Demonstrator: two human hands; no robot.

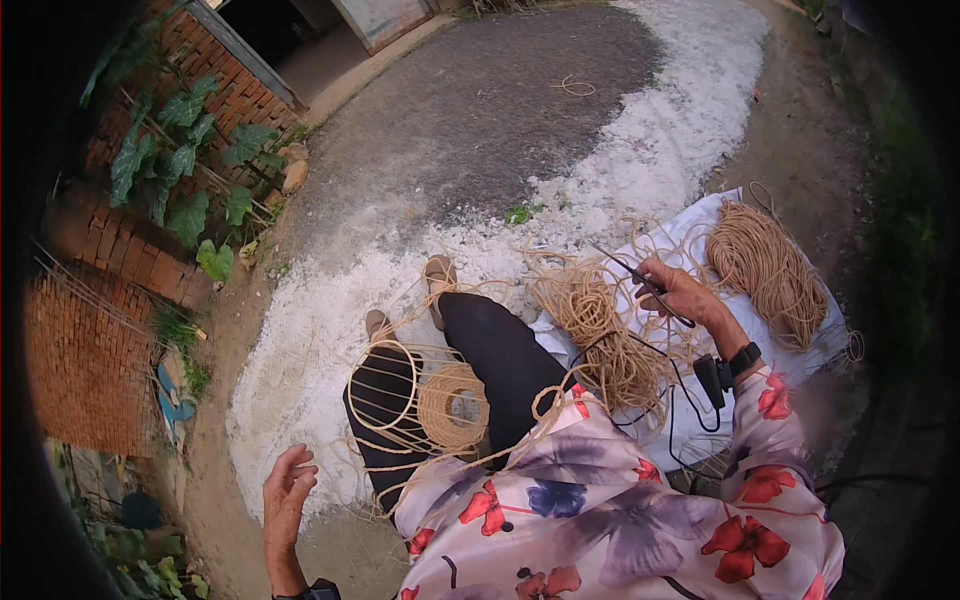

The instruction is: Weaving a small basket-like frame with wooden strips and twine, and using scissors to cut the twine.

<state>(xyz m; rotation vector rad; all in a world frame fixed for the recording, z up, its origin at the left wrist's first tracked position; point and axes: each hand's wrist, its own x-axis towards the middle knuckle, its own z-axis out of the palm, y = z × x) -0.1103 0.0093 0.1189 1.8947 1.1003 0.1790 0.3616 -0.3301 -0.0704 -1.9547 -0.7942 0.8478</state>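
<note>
A partly woven cord basket (452,405) rests between my thighs, with a round hoop (382,385) and loose strands standing out from it. My right hand (680,292), off to the right, is closed around dark scissors (622,264), whose pointed end is directed toward the far left. Below that hand lies a tangled bundle of tan cord (598,335). My left hand (287,488) hangs in the air left of my knees, its fingers loosely apart and nothing in them. Beyond the bundle, a larger coil of cord (765,270) sits on a white sheet (725,402).
Pale gravel (320,400) and a dark patch of ground (470,120) spread out ahead. A brick wall (90,350) and leafy plants (190,150) border the left, near a dark doorway (285,40). A black cable (680,395) runs from my right wrist. One cord scrap (575,87) lies farther off.
</note>
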